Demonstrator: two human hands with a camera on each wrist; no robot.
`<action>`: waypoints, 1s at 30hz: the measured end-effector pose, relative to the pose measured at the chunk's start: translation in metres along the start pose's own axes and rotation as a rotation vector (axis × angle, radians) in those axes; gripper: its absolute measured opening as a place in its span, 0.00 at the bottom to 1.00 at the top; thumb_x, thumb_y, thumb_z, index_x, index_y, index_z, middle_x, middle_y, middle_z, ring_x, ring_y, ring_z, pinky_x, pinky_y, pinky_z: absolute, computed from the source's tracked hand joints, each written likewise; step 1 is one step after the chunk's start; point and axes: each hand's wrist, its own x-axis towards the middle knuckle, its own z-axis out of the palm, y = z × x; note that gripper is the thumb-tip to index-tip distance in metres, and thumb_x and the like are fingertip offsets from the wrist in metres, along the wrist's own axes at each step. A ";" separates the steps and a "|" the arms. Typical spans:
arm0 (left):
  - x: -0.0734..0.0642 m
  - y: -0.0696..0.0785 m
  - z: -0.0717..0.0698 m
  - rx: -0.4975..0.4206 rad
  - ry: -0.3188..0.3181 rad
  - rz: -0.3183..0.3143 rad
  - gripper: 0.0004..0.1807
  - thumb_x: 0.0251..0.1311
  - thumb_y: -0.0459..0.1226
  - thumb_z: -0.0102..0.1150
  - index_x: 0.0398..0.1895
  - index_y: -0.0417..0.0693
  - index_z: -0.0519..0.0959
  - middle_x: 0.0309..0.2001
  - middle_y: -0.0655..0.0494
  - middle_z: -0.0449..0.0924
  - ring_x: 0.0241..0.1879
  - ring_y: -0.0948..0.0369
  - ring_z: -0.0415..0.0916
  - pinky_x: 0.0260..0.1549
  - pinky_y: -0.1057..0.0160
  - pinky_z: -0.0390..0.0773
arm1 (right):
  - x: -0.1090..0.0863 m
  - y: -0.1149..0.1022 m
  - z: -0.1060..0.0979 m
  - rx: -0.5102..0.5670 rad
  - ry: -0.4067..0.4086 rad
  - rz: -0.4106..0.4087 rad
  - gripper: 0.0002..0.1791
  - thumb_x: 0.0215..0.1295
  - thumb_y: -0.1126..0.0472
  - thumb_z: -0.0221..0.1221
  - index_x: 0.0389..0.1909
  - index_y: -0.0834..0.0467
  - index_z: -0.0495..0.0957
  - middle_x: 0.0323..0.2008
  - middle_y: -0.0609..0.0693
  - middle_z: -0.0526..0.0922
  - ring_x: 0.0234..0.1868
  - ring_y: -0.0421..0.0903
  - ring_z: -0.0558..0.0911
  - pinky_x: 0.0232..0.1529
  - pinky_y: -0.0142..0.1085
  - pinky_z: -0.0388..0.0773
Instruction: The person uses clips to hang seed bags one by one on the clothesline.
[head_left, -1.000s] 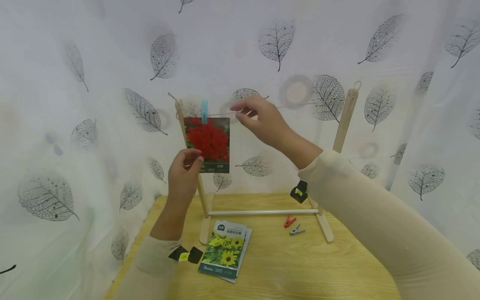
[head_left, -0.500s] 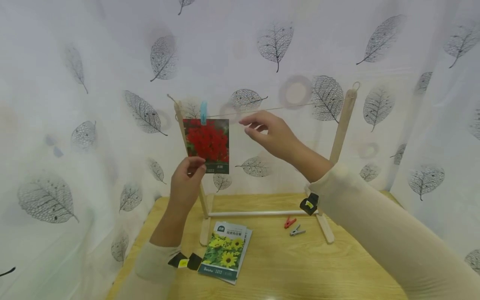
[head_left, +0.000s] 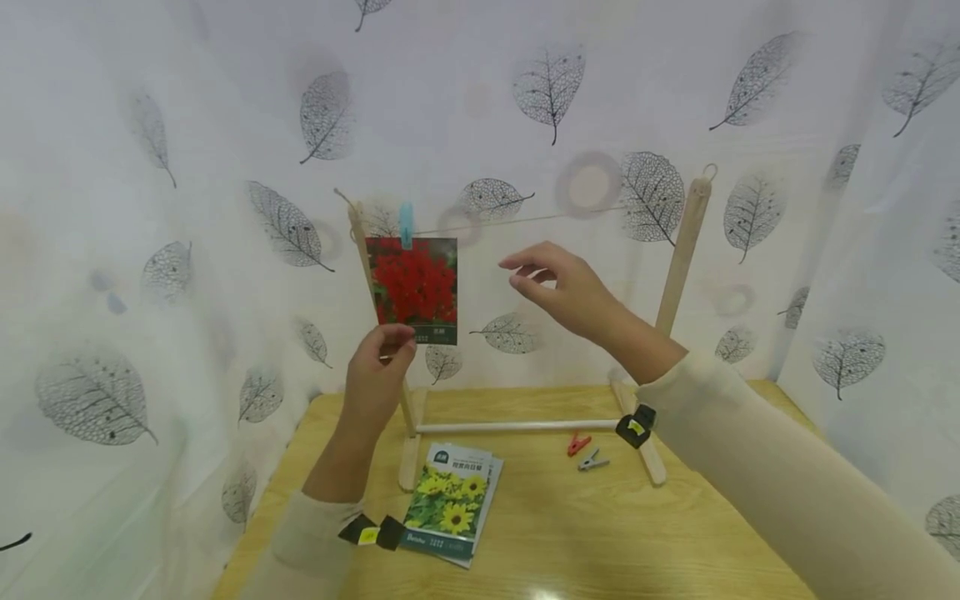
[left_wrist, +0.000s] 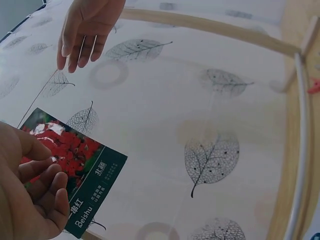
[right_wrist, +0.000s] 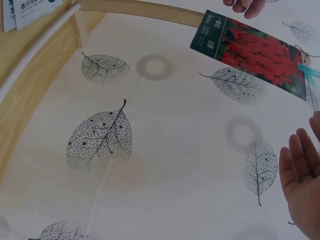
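Note:
A seed packet with red flowers [head_left: 416,283] hangs upright from a string [head_left: 525,218], held by a light blue clothespin [head_left: 407,225] near the string's left end. My left hand [head_left: 378,367] is in front of the packet's lower left corner, fingers loosely curled around nothing. In the right wrist view, its fingertips [right_wrist: 245,7] show a gap from the packet. To the packet's right and below the string, my right hand [head_left: 566,287] hovers with relaxed fingers and holds nothing. In the left wrist view, the right hand's fingers [left_wrist: 85,47] point downward.
The string runs between two wooden posts [head_left: 682,250] joined low down by a white rod [head_left: 517,426]. On the table [head_left: 570,542] lie stacked packets with yellow flowers [head_left: 450,504], a red clothespin [head_left: 578,443] and a grey clothespin [head_left: 593,460]. A leaf-print curtain [head_left: 480,108] surrounds the table.
My right hand has moved down and to the right, away from the string. My left hand has dropped slightly along the packet. The packet and clothespin hang in nearly the same place.

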 end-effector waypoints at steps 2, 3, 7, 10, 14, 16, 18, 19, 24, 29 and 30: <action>-0.001 -0.001 0.001 0.007 0.002 0.001 0.13 0.71 0.35 0.55 0.55 0.45 0.78 0.51 0.47 0.80 0.49 0.57 0.75 0.48 0.61 0.75 | -0.004 0.002 0.000 -0.005 0.003 0.006 0.15 0.74 0.62 0.58 0.58 0.60 0.80 0.54 0.55 0.81 0.54 0.49 0.81 0.58 0.43 0.79; -0.001 -0.001 0.001 0.013 0.001 0.002 0.13 0.71 0.35 0.55 0.55 0.45 0.78 0.52 0.46 0.80 0.49 0.58 0.75 0.49 0.61 0.75 | -0.005 0.003 -0.001 -0.010 0.004 0.008 0.15 0.74 0.62 0.58 0.58 0.60 0.80 0.54 0.55 0.81 0.54 0.49 0.81 0.58 0.43 0.79; -0.003 -0.003 0.003 0.020 -0.005 0.001 0.13 0.71 0.35 0.55 0.56 0.45 0.78 0.52 0.46 0.80 0.49 0.57 0.74 0.49 0.61 0.74 | -0.012 0.009 -0.001 -0.026 0.012 0.023 0.15 0.74 0.61 0.58 0.58 0.59 0.80 0.54 0.54 0.81 0.54 0.49 0.81 0.58 0.43 0.79; -0.004 -0.004 0.004 0.012 -0.007 -0.005 0.13 0.71 0.35 0.55 0.56 0.45 0.78 0.51 0.46 0.79 0.48 0.57 0.74 0.49 0.60 0.73 | -0.017 0.015 0.000 -0.018 0.019 0.031 0.15 0.74 0.61 0.58 0.58 0.59 0.80 0.54 0.55 0.82 0.54 0.49 0.81 0.58 0.43 0.79; -0.005 -0.007 0.005 -0.011 -0.013 -0.009 0.13 0.71 0.35 0.55 0.56 0.44 0.78 0.51 0.46 0.79 0.48 0.57 0.73 0.48 0.61 0.74 | -0.021 0.021 0.001 -0.005 0.029 0.042 0.15 0.74 0.61 0.58 0.58 0.59 0.80 0.54 0.55 0.82 0.54 0.49 0.81 0.58 0.44 0.79; -0.005 -0.009 0.005 -0.015 -0.015 -0.011 0.13 0.71 0.35 0.55 0.56 0.45 0.78 0.51 0.46 0.79 0.48 0.57 0.74 0.48 0.61 0.74 | -0.024 0.024 0.001 -0.008 0.034 0.049 0.16 0.74 0.61 0.58 0.58 0.59 0.80 0.53 0.55 0.82 0.53 0.49 0.81 0.58 0.43 0.79; -0.005 -0.012 0.006 -0.016 -0.017 -0.018 0.13 0.71 0.35 0.55 0.56 0.46 0.78 0.51 0.46 0.79 0.48 0.58 0.74 0.48 0.61 0.74 | -0.027 0.028 0.002 -0.012 0.040 0.054 0.16 0.74 0.61 0.58 0.58 0.60 0.80 0.53 0.55 0.82 0.53 0.49 0.81 0.57 0.42 0.79; -0.005 -0.013 0.006 -0.016 -0.019 -0.022 0.13 0.71 0.35 0.55 0.56 0.46 0.78 0.51 0.46 0.79 0.48 0.58 0.74 0.48 0.62 0.75 | -0.029 0.029 0.002 -0.015 0.042 0.060 0.16 0.74 0.61 0.58 0.58 0.59 0.80 0.53 0.55 0.83 0.53 0.49 0.81 0.57 0.40 0.79; -0.006 -0.017 0.008 -0.025 -0.021 -0.034 0.14 0.70 0.34 0.56 0.56 0.46 0.78 0.50 0.46 0.80 0.48 0.59 0.75 0.48 0.63 0.76 | -0.039 0.038 0.004 -0.017 0.047 0.088 0.16 0.74 0.60 0.58 0.59 0.58 0.80 0.52 0.53 0.83 0.52 0.47 0.82 0.55 0.33 0.79; -0.008 -0.020 0.010 -0.038 -0.029 -0.037 0.14 0.69 0.34 0.57 0.56 0.46 0.78 0.50 0.46 0.80 0.49 0.58 0.76 0.47 0.66 0.76 | -0.047 0.045 0.006 0.000 0.043 0.110 0.17 0.74 0.58 0.58 0.59 0.59 0.79 0.53 0.53 0.83 0.53 0.47 0.82 0.55 0.30 0.78; -0.008 -0.020 0.010 -0.038 -0.029 -0.037 0.14 0.69 0.34 0.57 0.56 0.46 0.78 0.50 0.46 0.80 0.49 0.58 0.77 0.47 0.67 0.76 | -0.049 0.047 0.007 0.004 0.043 0.113 0.17 0.74 0.58 0.58 0.59 0.59 0.78 0.54 0.53 0.83 0.53 0.47 0.82 0.55 0.30 0.78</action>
